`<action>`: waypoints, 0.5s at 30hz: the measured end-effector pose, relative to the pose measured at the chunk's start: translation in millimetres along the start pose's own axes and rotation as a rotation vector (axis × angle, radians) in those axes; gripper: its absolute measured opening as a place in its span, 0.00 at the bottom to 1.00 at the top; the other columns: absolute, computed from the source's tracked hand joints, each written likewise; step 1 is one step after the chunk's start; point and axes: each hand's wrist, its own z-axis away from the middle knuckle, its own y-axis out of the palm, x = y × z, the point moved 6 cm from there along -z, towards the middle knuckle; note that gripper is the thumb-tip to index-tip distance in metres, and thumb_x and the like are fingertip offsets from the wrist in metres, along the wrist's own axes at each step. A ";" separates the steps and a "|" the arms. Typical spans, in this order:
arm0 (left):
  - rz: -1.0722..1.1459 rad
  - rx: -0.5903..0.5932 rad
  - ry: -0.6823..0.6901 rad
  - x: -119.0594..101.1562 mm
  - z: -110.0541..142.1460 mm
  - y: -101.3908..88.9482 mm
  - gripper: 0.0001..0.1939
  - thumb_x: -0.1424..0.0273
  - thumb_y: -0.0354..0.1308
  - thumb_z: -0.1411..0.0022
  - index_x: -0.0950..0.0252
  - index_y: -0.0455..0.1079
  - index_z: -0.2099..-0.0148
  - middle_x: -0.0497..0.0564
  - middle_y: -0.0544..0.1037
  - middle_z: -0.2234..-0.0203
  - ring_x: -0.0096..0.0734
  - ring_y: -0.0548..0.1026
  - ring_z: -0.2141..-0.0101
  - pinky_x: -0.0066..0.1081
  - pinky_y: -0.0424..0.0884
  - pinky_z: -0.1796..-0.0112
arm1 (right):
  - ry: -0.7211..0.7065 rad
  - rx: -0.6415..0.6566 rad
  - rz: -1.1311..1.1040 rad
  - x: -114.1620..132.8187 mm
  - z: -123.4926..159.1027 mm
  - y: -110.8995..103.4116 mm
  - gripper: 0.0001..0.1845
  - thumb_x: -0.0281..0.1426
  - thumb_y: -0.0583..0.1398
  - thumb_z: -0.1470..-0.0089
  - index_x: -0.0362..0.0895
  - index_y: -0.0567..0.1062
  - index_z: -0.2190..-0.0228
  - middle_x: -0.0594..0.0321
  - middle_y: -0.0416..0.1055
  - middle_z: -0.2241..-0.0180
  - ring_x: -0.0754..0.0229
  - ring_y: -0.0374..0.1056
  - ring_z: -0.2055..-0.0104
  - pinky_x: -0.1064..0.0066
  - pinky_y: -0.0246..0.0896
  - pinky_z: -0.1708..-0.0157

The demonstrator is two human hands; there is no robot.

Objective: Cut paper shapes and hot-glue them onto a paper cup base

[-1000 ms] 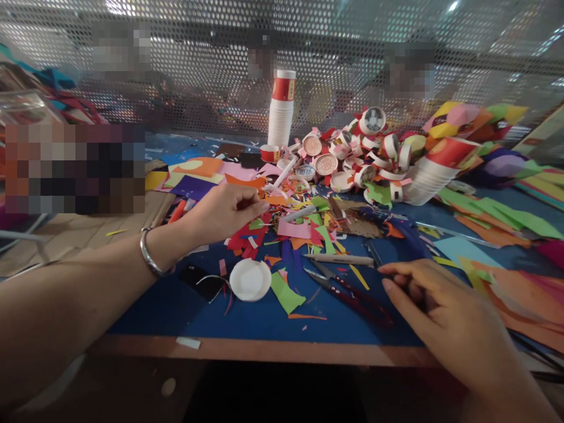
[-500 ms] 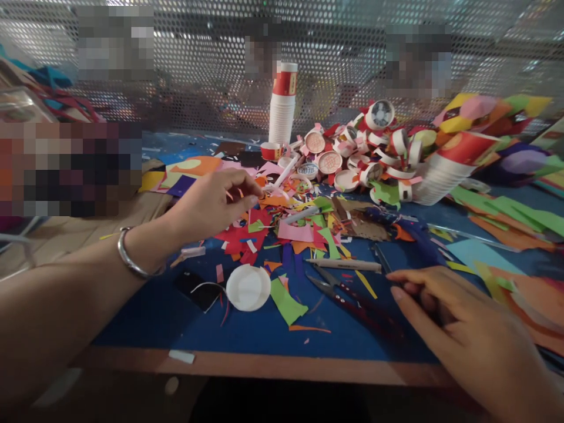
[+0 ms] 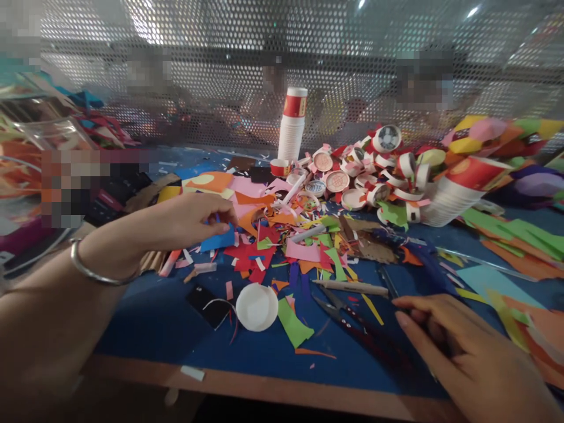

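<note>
My left hand (image 3: pixel 194 218), with a silver bangle at the wrist, hovers palm down over the coloured paper scraps. Its fingers are loosely bent, a small gap at the thumb, and nothing shows between them. A blue paper piece (image 3: pixel 219 238) lies just below its fingertips. My right hand (image 3: pixel 462 338) is on the right, thumb and forefinger drawn together. A slim dark stick (image 3: pixel 388 282) reaches to these fingertips; whether it is gripped is unclear. Close by are scissors (image 3: pixel 341 311) and a pale pen (image 3: pixel 352 286). A white paper cup base (image 3: pixel 257 307) lies between my hands.
A tall paper cup stack (image 3: pixel 291 132) stands at the back; another stack (image 3: pixel 462 191) leans at the right. Between them are heaped cut cup pieces (image 3: pixel 352 176). Coloured paper sheets (image 3: pixel 506 288) lie at the right. A perforated metal panel (image 3: pixel 211 76) rises behind the table.
My left hand has drawn back to the left, and the blue paper below it now shows. My right hand stays in nearly the same place. The view has tilted up a little.
</note>
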 end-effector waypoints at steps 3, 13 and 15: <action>0.041 -0.075 -0.001 -2.0 0.0 4.4 0.14 0.62 0.55 0.37 0.63 0.75 0.54 0.55 0.80 0.60 0.38 0.76 0.63 0.35 0.68 0.63 | -0.051 -0.017 -0.016 6.1 -3.4 -2.2 0.14 0.41 0.54 0.36 0.48 0.76 0.63 0.66 0.68 0.75 0.60 0.65 0.78 0.68 0.61 0.75; 0.179 -0.204 -0.010 -7.5 -3.2 -8.0 0.14 0.62 0.53 0.34 0.61 0.75 0.52 0.54 0.80 0.59 0.35 0.75 0.61 0.33 0.69 0.58 | -0.063 -0.017 0.003 6.7 -3.8 -0.8 0.14 0.42 0.54 0.35 0.48 0.75 0.62 0.65 0.69 0.75 0.60 0.66 0.77 0.68 0.62 0.75; 0.115 -0.229 -0.080 4.7 -1.9 -12.9 0.16 0.63 0.51 0.35 0.63 0.75 0.51 0.56 0.80 0.57 0.37 0.75 0.60 0.34 0.69 0.59 | -0.068 -0.006 0.011 6.5 -3.9 0.2 0.15 0.43 0.54 0.35 0.48 0.75 0.63 0.65 0.69 0.75 0.60 0.67 0.77 0.68 0.63 0.75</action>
